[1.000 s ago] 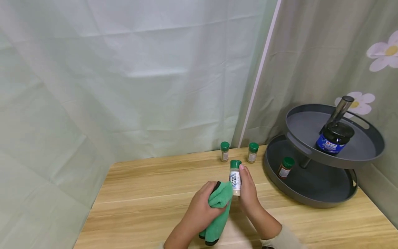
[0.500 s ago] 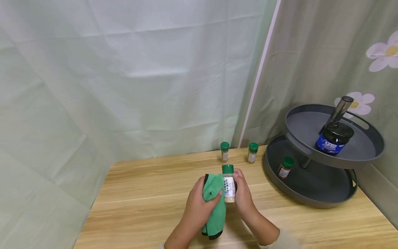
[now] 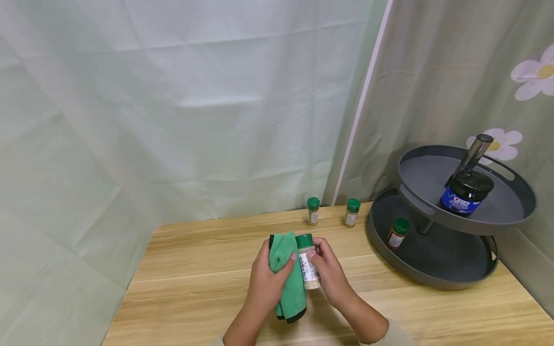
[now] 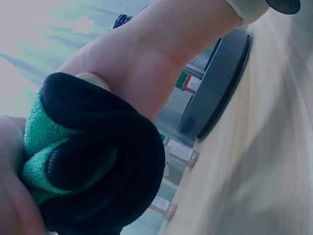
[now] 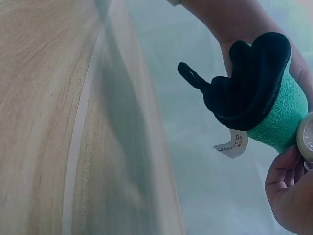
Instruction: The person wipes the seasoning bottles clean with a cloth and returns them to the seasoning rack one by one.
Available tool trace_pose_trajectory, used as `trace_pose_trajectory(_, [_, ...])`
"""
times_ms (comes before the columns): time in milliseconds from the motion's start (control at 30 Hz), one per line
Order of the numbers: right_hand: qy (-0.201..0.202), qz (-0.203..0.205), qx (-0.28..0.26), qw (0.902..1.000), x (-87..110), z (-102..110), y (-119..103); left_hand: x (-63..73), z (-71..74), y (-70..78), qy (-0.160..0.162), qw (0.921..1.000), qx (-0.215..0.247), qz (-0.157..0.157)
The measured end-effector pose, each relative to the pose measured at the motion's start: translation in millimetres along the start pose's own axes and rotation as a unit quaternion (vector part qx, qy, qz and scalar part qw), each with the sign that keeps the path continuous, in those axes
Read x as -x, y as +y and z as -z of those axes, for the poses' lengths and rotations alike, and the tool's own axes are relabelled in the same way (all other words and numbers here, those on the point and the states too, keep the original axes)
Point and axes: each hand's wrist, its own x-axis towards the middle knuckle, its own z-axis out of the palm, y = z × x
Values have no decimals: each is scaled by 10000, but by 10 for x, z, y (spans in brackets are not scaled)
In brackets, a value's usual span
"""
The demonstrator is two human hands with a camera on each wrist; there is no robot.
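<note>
The left hand (image 3: 265, 282) grips a rolled, black-edged green cloth (image 3: 295, 294) against a clear, green-capped cylindrical bottle (image 3: 308, 267), which the right hand (image 3: 332, 276) pinches above the pale wooden counter (image 3: 195, 262); a slack pinch or hard push from the cloth could tip the bottle loose

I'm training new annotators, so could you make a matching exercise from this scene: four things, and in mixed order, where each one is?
Things
1. Green cloth
2. Pale bottle nearest the cloth
3. Dark jar with blue label
4. Reddish bottle with green cap

Places
A. On the upper tier of the stand
B. Held by the right hand
C. On the lower tier of the stand
D. Held by the left hand

Pairs: 1-D, 2-B, 3-A, 4-C
</note>
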Motion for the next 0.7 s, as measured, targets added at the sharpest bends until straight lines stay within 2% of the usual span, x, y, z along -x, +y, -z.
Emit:
trace_pose_trajectory(133, [134,123,44,9998,2,5,0,11,-23,10,-85,9999,-38,-43])
trace_pose_trajectory(333, [433,231,142,9987,-25,44,14,33,-68,-7,-275,9989,-352,-167])
trace_pose_trajectory(533, [802,329,27,9962,-66,117,37,69,-99,1,-749,9947,-637,-291])
trace_pose_trajectory(700, [1256,321,64,9915,-79,169,27,94,-101,11,-1108,9883,-880,-573])
